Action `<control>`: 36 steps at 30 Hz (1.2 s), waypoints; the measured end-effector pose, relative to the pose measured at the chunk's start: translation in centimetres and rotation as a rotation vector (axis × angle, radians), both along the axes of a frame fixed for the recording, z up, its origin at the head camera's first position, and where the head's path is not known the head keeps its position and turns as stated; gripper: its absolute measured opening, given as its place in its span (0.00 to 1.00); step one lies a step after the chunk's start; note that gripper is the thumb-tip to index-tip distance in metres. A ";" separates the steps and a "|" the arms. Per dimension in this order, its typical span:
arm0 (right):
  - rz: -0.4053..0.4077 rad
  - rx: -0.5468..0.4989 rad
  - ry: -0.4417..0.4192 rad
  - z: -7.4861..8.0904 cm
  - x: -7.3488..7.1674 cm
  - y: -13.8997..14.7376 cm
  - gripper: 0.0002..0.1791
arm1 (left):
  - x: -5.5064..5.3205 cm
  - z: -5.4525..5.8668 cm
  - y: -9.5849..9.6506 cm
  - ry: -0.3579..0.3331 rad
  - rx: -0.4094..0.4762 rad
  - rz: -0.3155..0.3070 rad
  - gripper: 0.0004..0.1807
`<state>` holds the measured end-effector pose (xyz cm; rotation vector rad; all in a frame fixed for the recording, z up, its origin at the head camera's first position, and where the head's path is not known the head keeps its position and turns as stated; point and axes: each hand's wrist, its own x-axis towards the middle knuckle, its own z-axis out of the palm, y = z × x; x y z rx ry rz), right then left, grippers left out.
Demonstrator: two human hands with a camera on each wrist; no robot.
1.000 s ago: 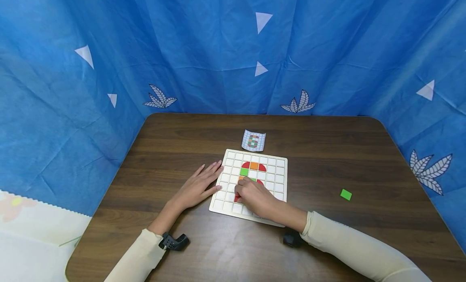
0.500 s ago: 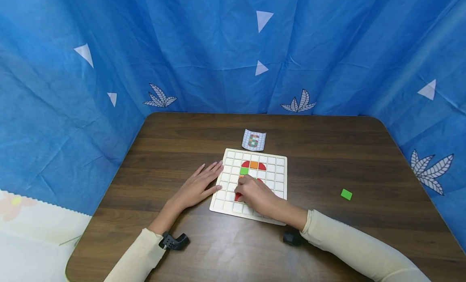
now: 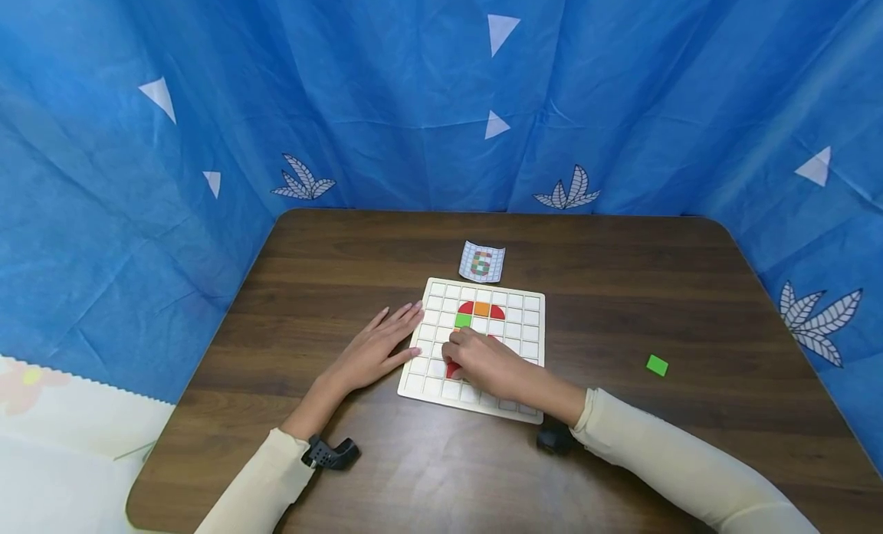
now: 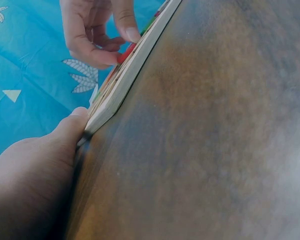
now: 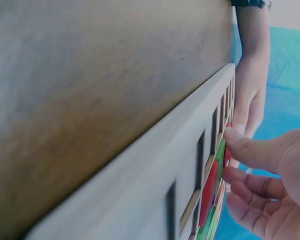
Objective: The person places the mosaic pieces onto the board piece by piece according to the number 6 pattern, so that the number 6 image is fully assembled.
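A pale gridded board [image 3: 530, 319] lies on the table with coloured tiles set in its white cells. Near its top, an orange tile [image 3: 482, 309] sits between two rounded red tiles, with a green tile [image 3: 463, 320] below. My right hand [image 3: 486, 362] is over the lower middle of the board and hides part of the pattern. Its thumb and fingers pinch a small red tile [image 4: 126, 53], seen in the left wrist view, at the board's surface. My left hand [image 3: 375, 354] lies spread on the table, its fingertips touching the board's left edge.
Behind the board lies a small printed card [image 3: 482, 263] with a coloured figure on a grid. One loose green tile [image 3: 658, 365] is on the brown table [image 3: 621, 289] to the right. Blue curtains [image 3: 414, 97] hang around the table's far side.
My right hand has shifted very slightly left over the board, and a little more red shows beside its fingertips. The left hand and loose green tile have stayed put.
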<state>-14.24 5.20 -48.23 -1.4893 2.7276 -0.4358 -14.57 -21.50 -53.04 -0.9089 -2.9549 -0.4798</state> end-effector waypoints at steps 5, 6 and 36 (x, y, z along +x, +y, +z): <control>0.030 0.002 -0.029 0.3 -0.3 0.2 0.10 | -0.1 0.0 0.0 -0.005 0.001 -0.003 0.41; 0.039 -0.003 -0.034 0.4 -0.3 0.2 0.10 | 0.0 0.0 0.0 -0.007 0.002 -0.003 0.41; -0.130 -0.251 -0.311 0.4 -0.7 0.4 0.03 | -0.1 -0.1 -0.1 0.022 0.008 -0.014 0.39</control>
